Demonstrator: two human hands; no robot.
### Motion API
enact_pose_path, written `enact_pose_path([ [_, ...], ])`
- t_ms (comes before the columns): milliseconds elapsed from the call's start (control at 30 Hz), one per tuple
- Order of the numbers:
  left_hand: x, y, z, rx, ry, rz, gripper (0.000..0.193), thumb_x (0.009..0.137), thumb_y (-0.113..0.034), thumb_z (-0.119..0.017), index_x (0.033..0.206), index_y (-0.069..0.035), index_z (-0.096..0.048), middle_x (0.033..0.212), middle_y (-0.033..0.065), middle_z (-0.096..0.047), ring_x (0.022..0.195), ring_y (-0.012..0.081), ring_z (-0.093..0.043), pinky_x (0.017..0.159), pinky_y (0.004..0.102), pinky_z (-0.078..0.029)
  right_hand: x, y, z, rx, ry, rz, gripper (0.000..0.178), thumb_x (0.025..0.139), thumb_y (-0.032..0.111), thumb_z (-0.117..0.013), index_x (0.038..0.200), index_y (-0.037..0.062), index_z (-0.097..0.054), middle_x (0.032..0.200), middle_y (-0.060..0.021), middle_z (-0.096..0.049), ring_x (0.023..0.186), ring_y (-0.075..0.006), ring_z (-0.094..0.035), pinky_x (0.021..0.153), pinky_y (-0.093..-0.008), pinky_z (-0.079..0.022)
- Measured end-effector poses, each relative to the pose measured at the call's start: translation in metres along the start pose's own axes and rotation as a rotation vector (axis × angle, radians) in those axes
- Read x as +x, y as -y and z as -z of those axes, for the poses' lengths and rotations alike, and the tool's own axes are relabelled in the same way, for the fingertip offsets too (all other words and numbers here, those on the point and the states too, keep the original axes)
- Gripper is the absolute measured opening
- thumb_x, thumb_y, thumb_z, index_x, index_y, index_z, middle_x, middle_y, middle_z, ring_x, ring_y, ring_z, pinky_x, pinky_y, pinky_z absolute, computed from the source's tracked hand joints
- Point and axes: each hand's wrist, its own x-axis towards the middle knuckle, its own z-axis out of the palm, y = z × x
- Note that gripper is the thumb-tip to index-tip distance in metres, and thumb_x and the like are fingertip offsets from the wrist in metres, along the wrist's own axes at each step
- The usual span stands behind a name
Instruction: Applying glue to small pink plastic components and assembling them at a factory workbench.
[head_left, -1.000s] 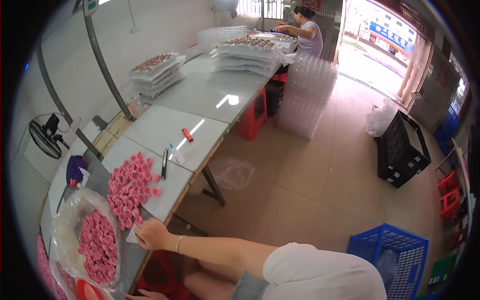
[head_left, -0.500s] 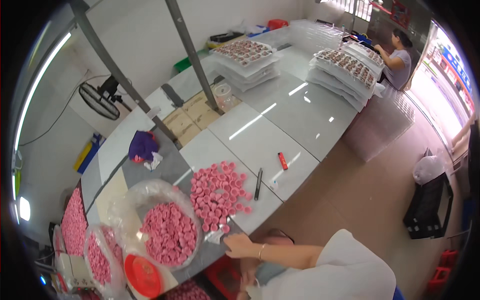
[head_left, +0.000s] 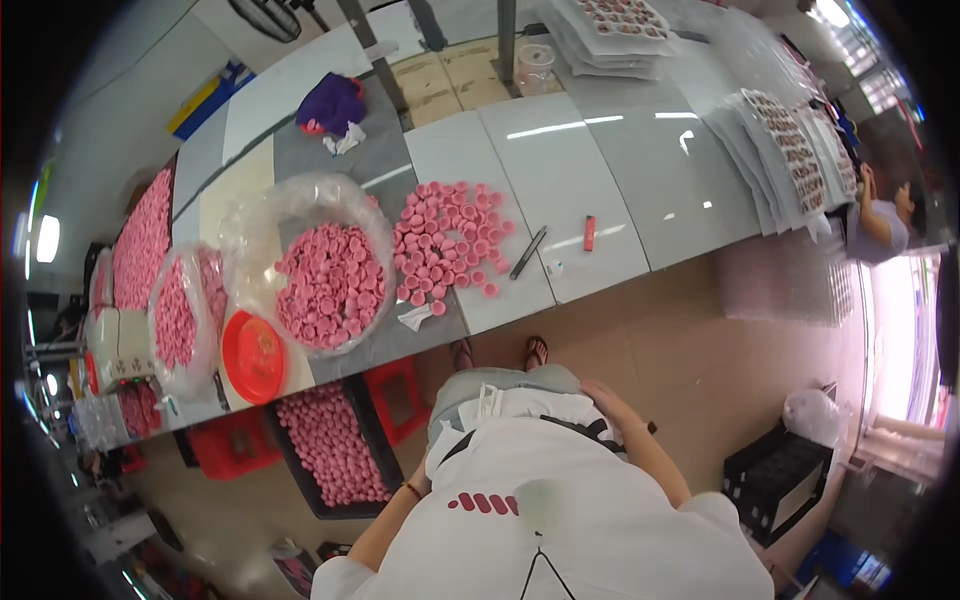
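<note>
My right hand (head_left: 608,402) lies against the side of my waist, fingers stretched along the grey shorts (head_left: 545,379), with nothing visible in it. At my other side, my left hand (head_left: 421,478) is mostly hidden by my white shirt; only the part near the wrist, with a dark red bracelet, shows. Both hands are off the table. In front of me, loose pink cup-shaped pieces (head_left: 450,235) are spread on the tabletop. Left of them, a clear plastic bag (head_left: 250,215) stands open, full of the same pink pieces. A crumpled white tissue (head_left: 415,316) sits at the table's edge.
A red lid or dish (head_left: 254,357) is beside the bag. A black pen (head_left: 528,252) and a red lighter-like object (head_left: 589,233) lie to the right. A black crate (head_left: 325,440) of pink pieces stands below, by red stools (head_left: 232,445). Stacked trays (head_left: 775,160) and another person (head_left: 880,225) are far right.
My view has turned down and toward my body. A hand at the table's near edge has left it; my right hand is now at my waist. The pink pieces look unmoved.
</note>
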Motion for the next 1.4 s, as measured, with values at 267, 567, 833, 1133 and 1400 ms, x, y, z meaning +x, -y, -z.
enact_pose_path([
  [267, -0.025, 0.049, -0.055, -0.608, -0.323, 0.295, 0.059, 0.083, -0.050, -0.043, 0.128, -0.012, -0.035, 0.122, 0.0113, -0.046, 0.108, 0.0269, -0.048, 0.089, 0.0364, -0.041, -0.067, 0.049, -0.013, 0.540, -0.075, -0.475, 0.051, 0.087, 0.041, -0.035, 0.118, 0.0025, -0.046, 0.112, -0.0111, -0.054, 0.102, -0.0204, -0.052, 0.087, -0.0308, -0.041],
  [567, 0.076, -0.013, -0.020, 0.083, -0.258, -0.418, 0.045, 0.085, -0.024, -0.051, 0.123, -0.003, -0.040, 0.122, 0.0101, -0.046, 0.113, 0.0195, -0.043, 0.094, 0.0293, -0.034, 0.008, 0.098, -0.014, 0.118, 0.050, -0.355, 0.049, 0.080, 0.031, -0.054, 0.118, 0.0016, -0.043, 0.108, -0.0112, -0.052, 0.099, -0.0191, -0.050, 0.082, -0.0269, -0.041],
  [833, 0.133, -0.134, -0.070, 0.432, -0.298, -0.708, 0.025, 0.079, -0.010, -0.057, 0.103, -0.005, -0.054, 0.088, 0.0044, -0.059, 0.077, 0.0102, -0.055, 0.067, 0.0225, -0.044, 0.069, 0.133, 0.007, -0.011, -0.421, 0.228, 0.029, 0.078, 0.011, -0.056, 0.105, 0.0015, -0.052, 0.090, -0.0047, -0.056, 0.082, -0.0115, -0.053, 0.073, -0.0230, -0.042],
  [1133, 0.095, -0.082, -0.055, 0.506, -0.589, -0.642, 0.010, 0.075, -0.008, -0.058, 0.084, -0.003, -0.060, 0.066, 0.0052, -0.060, 0.058, 0.0104, -0.055, 0.055, 0.0234, -0.043, 0.110, 0.158, 0.046, -0.348, -0.689, 0.394, 0.032, 0.075, 0.015, -0.061, 0.103, 0.0019, -0.053, 0.085, -0.0042, -0.057, 0.072, -0.0095, -0.053, 0.065, -0.0230, -0.044],
  [1400, 0.145, -0.135, -0.196, 0.793, -0.112, -0.780, 0.051, 0.071, -0.015, -0.065, 0.117, -0.008, -0.042, 0.072, 0.0060, -0.056, 0.065, 0.0155, -0.055, 0.063, 0.0281, -0.045, 0.204, 0.232, 0.072, -0.896, -0.783, 0.716, 0.038, 0.074, 0.018, -0.059, 0.107, 0.0034, -0.045, 0.085, -0.0156, -0.055, 0.071, -0.0304, -0.055, 0.065, -0.0379, -0.045],
])
